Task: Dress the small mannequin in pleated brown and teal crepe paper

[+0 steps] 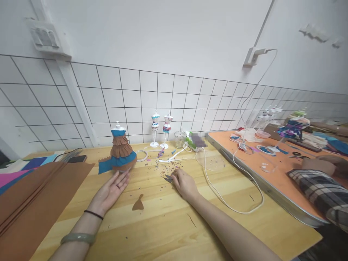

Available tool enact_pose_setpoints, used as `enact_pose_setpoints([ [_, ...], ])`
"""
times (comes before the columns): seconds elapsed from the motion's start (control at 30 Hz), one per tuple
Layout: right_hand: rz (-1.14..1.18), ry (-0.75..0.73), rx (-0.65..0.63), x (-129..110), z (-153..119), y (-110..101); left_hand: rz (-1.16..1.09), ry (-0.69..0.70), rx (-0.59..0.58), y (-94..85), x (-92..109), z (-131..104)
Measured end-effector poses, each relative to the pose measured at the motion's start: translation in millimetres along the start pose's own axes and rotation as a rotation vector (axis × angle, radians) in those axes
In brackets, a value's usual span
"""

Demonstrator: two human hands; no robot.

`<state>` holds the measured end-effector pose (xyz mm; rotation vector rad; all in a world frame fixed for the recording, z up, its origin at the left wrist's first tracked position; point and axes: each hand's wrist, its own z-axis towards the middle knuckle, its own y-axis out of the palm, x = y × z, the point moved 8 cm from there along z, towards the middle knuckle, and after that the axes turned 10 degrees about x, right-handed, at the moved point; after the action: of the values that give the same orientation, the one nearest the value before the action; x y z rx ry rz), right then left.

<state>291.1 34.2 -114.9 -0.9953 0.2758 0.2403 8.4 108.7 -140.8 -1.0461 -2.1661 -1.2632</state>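
My left hand (pixel 112 190) lies palm up, its fingers stretched toward the hem of a tiered brown and blue dress (pixel 119 146) on a small white dress form. Whether the fingertips touch the hem I cannot tell. My right hand (pixel 185 183) is closed around a pair of scissors (pixel 168 178), whose dark blades stick out to the left over the tabletop; the handles are hidden in my fingers. Between my hands and nearer to me lies a brown fabric scrap (pixel 138 203). A blue cloth strip (pixel 105 166) sits left of the dress.
Brown fabric (pixel 54 195) covers the left side. Tiny scraps, a tape roll (pixel 141 156), two small dress forms (pixel 154 127) and a glass jar (pixel 180 139) stand behind. A white cable (pixel 214 188) loops right. Beyond it, a co-worker's plaid sleeve (pixel 315 188) rests at an orange table (pixel 261 170).
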Motion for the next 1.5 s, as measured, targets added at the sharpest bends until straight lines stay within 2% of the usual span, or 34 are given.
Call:
enact_pose_setpoints([
  [0.17, 0.061, -0.084, 0.101, 1, -3, -2, 0.076, 0.096, 0.098, -37.3, 23, -8],
  [0.23, 0.086, -0.118, 0.130, 2, -4, -4, 0.073, 0.182, 0.140, -45.9, 39, -11],
  [0.3, 0.102, -0.143, 0.143, 1, -4, -5, 0.068, 0.291, 0.178, -46.9, 58, -13],
  [0.37, 0.114, -0.168, 0.143, 0, -4, -6, 0.064, 0.426, 0.218, -40.7, 78, -16],
  [0.43, 0.122, -0.186, 0.142, -2, -4, -7, 0.075, 0.568, 0.242, -26.8, 97, -18],
  [0.53, 0.131, -0.192, 0.143, -2, -4, -6, 0.121, 0.768, 0.237, 4.0, 122, -21],
  [0.63, 0.141, -0.188, 0.141, 0, -4, -5, 0.187, 0.920, 0.194, 38.1, 137, -22],
  [0.8, 0.158, -0.185, 0.134, 1, -3, -3, 0.307, 1.038, 0.140, 79.7, 140, -23],
  [0.93, 0.159, -0.180, 0.132, 4, -3, -1, 0.437, 1.094, 0.182, 95.6, 136, -21],
  [1.3, 0.193, -0.180, 0.082, 0, -3, 1, 0.464, 1.086, 0.201, 96.3, 141, -9],
  [1.5, 0.204, -0.174, 0.066, 2, -2, 4, 0.453, 1.050, 0.131, 98.3, 141, -5],
])
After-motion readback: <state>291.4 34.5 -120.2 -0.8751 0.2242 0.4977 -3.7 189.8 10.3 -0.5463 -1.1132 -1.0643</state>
